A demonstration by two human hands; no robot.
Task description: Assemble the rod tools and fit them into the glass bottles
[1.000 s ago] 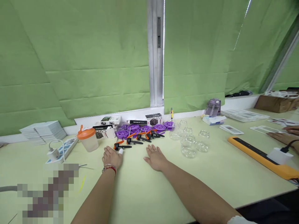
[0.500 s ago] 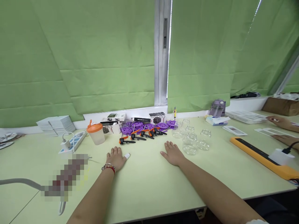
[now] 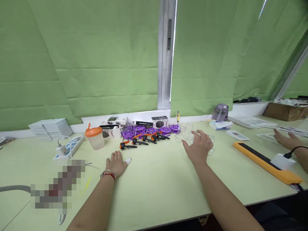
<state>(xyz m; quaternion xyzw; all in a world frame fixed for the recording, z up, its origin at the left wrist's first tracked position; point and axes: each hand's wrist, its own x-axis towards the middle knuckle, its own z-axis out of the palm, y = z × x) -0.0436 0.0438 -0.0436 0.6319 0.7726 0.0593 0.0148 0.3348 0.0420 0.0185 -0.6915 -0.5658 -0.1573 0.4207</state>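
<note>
My left hand [image 3: 117, 164] lies flat on the pale green table [image 3: 149, 192], fingers spread, with a white wrap on the thumb. Over the clear glass cups [image 3: 189, 128] at the right is my right hand [image 3: 198, 146], its fingers apart and curved; it hides several of the cups, and whether it touches one I cannot tell. Beyond and between my hands, black clamp-like pieces with orange levers [image 3: 141, 142] lie in a row. Behind them is a pile of purple spoked discs [image 3: 130, 132].
An orange-lidded cup [image 3: 95, 138] and a white power strip [image 3: 74, 146] stand left. Printed boxes [image 3: 160, 122] line the back. On the right lie an orange power strip [image 3: 262, 162] and white card stacks [image 3: 252, 122]; a co-worker's hand [image 3: 286, 141] is beside them.
My right hand has lifted off the table and moved right to the glass cups. My left hand stays flat. The view has shifted slightly. A co-worker's hand has risen from the cards.
</note>
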